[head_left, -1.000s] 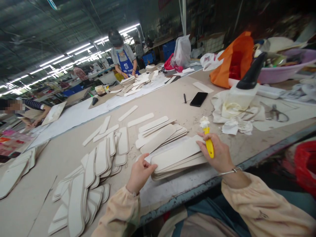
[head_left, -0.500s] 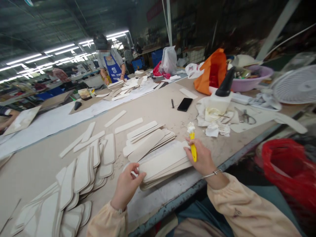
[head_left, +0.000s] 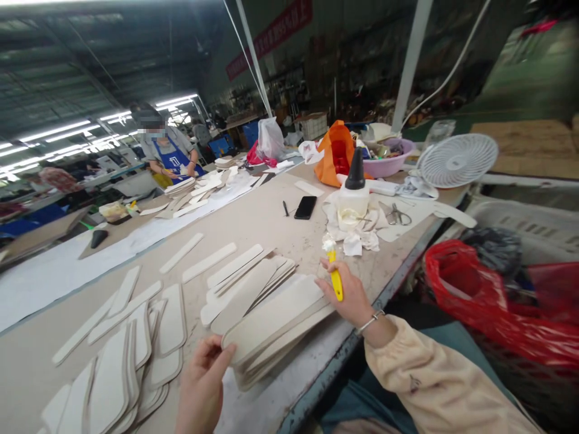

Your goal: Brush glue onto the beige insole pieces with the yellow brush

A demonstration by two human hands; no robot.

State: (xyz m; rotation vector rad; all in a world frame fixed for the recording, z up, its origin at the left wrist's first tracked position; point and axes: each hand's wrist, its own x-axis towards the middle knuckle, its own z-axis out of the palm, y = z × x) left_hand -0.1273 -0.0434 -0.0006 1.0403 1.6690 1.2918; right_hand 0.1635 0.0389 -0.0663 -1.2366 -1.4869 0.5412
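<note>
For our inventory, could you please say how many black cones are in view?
2: one cone upright on the white bottle, another cone lying left, on the brown sheet. Others may be hidden.

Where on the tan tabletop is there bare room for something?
Bare patches: between the slim black tool and the loose pale strips; at left, between those strips and the long white paper sheet. Crowded: around the pale strip stack, and by the white plastic bottle, crumpled cloth and metal scissors.
</note>
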